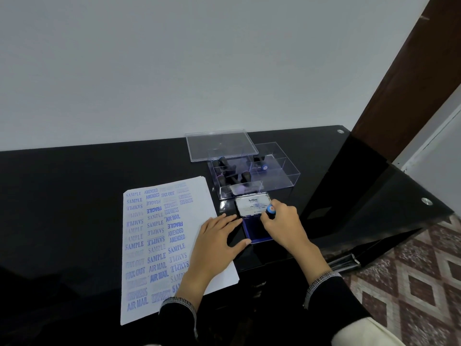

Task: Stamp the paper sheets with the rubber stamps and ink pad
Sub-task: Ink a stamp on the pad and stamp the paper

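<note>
A stack of white paper sheets [159,236] lies on the black table, its top sheet covered in blue stamped words. To its right sits the open ink pad [254,231], its lid [252,204] raised with a white label. My right hand [282,226] grips a rubber stamp [270,211] with a blue-capped black handle and holds it down over the blue pad. My left hand [219,240] lies flat with straight fingers on the paper's right edge, its fingertips touching the pad's left side.
A clear plastic box [274,178] behind the ink pad holds several black stamps [232,174]. Its clear lid [219,143] leans on the box's back left. The table's right edge [374,236] drops to a patterned floor; a brown door frame stands far right.
</note>
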Tool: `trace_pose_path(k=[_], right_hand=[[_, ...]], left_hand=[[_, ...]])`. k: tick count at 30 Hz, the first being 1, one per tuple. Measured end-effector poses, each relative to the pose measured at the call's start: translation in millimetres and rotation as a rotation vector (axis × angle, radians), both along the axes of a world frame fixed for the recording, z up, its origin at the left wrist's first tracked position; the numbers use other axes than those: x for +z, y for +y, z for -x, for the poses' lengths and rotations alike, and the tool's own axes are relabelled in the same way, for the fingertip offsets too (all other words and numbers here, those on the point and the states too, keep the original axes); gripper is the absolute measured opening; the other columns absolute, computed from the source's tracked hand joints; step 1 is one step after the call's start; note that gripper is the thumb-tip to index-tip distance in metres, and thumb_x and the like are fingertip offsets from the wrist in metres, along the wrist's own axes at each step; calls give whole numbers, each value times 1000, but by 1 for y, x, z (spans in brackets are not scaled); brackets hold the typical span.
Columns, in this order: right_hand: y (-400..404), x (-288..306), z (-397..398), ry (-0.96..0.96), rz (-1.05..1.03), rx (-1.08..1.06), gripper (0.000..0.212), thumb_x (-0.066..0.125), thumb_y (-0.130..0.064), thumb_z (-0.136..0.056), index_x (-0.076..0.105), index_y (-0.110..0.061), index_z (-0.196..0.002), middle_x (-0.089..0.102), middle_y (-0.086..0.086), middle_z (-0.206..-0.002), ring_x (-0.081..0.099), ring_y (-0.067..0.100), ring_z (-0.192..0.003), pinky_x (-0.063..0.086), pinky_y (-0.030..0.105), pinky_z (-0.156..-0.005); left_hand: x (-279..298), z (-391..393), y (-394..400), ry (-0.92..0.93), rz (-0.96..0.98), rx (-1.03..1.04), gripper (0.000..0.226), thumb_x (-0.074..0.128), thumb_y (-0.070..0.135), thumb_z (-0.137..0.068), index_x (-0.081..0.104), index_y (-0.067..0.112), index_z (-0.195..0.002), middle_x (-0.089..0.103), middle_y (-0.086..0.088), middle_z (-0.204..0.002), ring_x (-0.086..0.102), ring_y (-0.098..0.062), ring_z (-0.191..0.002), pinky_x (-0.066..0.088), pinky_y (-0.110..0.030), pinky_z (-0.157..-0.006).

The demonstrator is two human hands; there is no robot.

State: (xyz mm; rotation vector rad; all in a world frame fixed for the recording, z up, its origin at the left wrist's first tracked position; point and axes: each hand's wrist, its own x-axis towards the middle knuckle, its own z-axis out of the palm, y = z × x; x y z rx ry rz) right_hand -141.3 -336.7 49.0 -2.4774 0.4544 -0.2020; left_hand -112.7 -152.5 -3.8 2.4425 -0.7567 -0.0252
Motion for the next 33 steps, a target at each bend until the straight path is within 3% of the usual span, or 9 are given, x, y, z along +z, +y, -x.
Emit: trace_pose_path(k=[6,11,17,23,33], right_hand=[[7,8,-7,159,160,64,12,48,-14,-90,49,-6,-99,57,15,-94,57,33,-80,48,36,-64],[7,6,-10,156,103,76,12,46,-12,-90,46,-9,-101,59,16,-96,58,31,-78,51,39,-67],[5,3,-6,90,82,105,5,47,-11,-92,43,-12,-95,60,10,-87,59,26,-72,52,42,-62],[12,-7,11,-34,60,70,14,47,-8,-94,38,-15,-86,58,5,-78,58,21,-65,51,42,-56],[4,6,-12,88,73,121,6,44,-10,-89,42,-14,-93,61,8,-87,57,27,-73,50,41,-64]], left_hand=[[0,-1,-1,0,-16,1,63,40,68,-89,36,39,-145,32,20,-151,17,-2,-142,1,-23,-114],[0,-1,0,2,-21,-1,64,39,69,-89,35,39,-145,32,20,-151,17,-1,-142,2,-24,-116],[-1,-1,-1,9,-14,2,63,40,69,-89,36,39,-145,32,21,-151,16,-1,-142,3,-25,-116],[-1,-1,-1,-1,-10,7,63,41,68,-89,36,39,-145,33,21,-151,17,-1,-142,3,-25,-117],[0,0,-1,12,-11,9,63,42,68,-89,37,38,-144,32,20,-151,17,-2,-142,4,-26,-117]])
